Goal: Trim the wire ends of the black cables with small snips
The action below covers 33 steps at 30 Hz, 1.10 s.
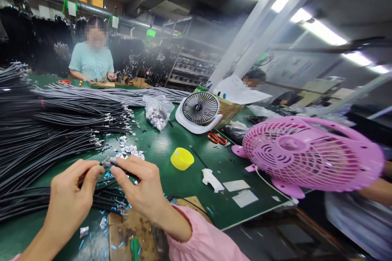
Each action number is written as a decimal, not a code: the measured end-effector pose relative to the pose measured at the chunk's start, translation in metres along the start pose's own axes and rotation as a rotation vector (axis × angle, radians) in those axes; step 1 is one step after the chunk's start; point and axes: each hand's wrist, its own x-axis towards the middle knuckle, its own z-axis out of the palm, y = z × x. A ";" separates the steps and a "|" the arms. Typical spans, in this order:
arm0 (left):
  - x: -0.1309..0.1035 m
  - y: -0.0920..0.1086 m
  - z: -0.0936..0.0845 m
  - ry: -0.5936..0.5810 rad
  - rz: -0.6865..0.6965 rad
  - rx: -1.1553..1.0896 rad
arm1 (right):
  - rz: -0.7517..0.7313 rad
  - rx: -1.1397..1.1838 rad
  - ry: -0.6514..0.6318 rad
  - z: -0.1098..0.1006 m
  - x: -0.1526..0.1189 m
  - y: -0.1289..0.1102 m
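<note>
My left hand (72,189) is closed in a pinch on the end of a black cable (101,164). Close against it, my right hand (143,181) is closed around a slim dark object (132,175); its kind is unclear. Between the fingertips of both hands shows a small grey, silvery piece (109,161), partly hidden. Below the hands lie black cables (104,200) with blue bits scattered about their ends. Crumpled silver foil scraps (131,151) lie just beyond my right fingers.
Bundled cables (61,118) cover the left side. Beyond are a plastic bag (158,112), a white fan (199,110), a yellow cup (182,159) and orange-handled scissors (217,138). A pink fan (306,153) stands at right. A wooden board (122,232) lies in front. A co-worker (93,59) sits opposite.
</note>
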 end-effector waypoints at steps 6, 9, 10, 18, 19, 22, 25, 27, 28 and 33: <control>0.016 0.000 -0.016 -0.342 -0.097 -0.143 | 0.009 0.034 -0.001 -0.008 0.003 -0.002; 0.019 0.002 -0.022 -0.343 0.023 -0.056 | 0.032 0.012 0.069 -0.017 0.004 -0.001; 0.019 0.003 -0.023 -0.336 0.082 -0.010 | 0.014 -0.010 0.070 -0.020 0.003 0.000; 0.012 -0.013 -0.018 -0.432 0.474 0.257 | -0.167 -0.216 -0.397 -0.031 -0.002 -0.006; 0.011 -0.015 -0.018 -0.460 0.496 0.276 | -0.169 -0.206 -0.451 -0.032 0.000 -0.006; 0.010 -0.018 -0.017 -0.535 0.522 0.295 | -0.166 -0.174 -0.568 -0.033 0.007 -0.005; 0.012 -0.017 -0.018 -0.568 0.523 0.261 | -0.107 -0.030 -0.586 -0.034 0.016 -0.003; 0.012 -0.016 -0.019 -0.567 0.526 0.242 | -0.051 0.091 -0.606 -0.037 0.020 -0.002; 0.013 -0.016 -0.019 -0.564 0.533 0.240 | -0.034 0.123 -0.628 -0.039 0.021 -0.001; 0.011 -0.019 -0.018 -0.556 0.547 0.237 | -0.008 0.122 -0.736 -0.042 0.026 0.004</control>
